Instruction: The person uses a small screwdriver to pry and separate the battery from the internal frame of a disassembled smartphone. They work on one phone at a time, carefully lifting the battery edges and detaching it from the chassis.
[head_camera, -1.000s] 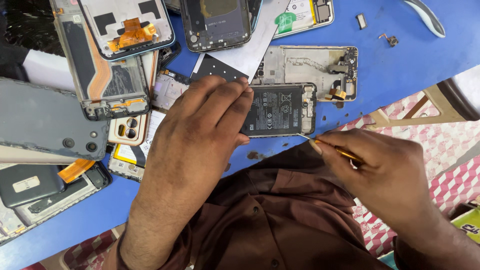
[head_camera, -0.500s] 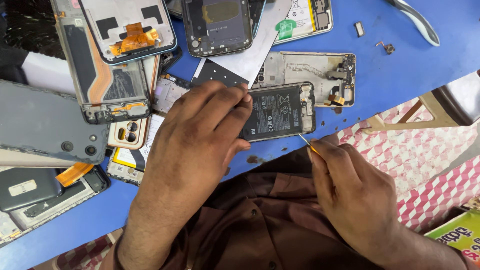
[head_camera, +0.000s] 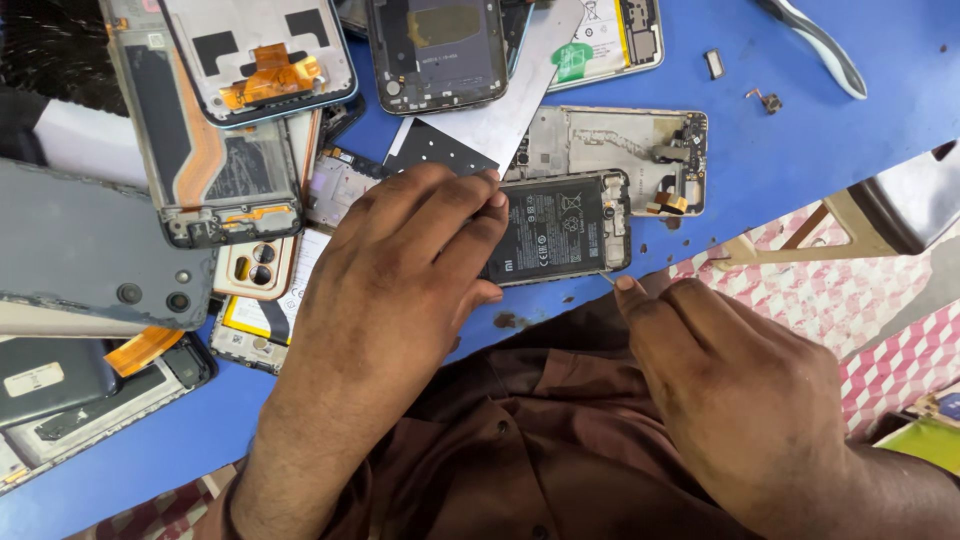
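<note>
My left hand presses flat on the opened black phone – right hand pinches what seems a thin tool; a slip could puncture the battery.

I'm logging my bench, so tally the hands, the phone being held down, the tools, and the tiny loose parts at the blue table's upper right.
Hands: 2, left hand, right hand
Opened phone: 1
Tools: 2, thin tool, grey-handled tool
Loose parts: 2
Total: 7

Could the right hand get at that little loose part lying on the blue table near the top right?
Probably yes. The right hand sits at the table's near edge, and the blue table between it and the small part looks bare; only the grey-handled tool lies beyond.
</note>
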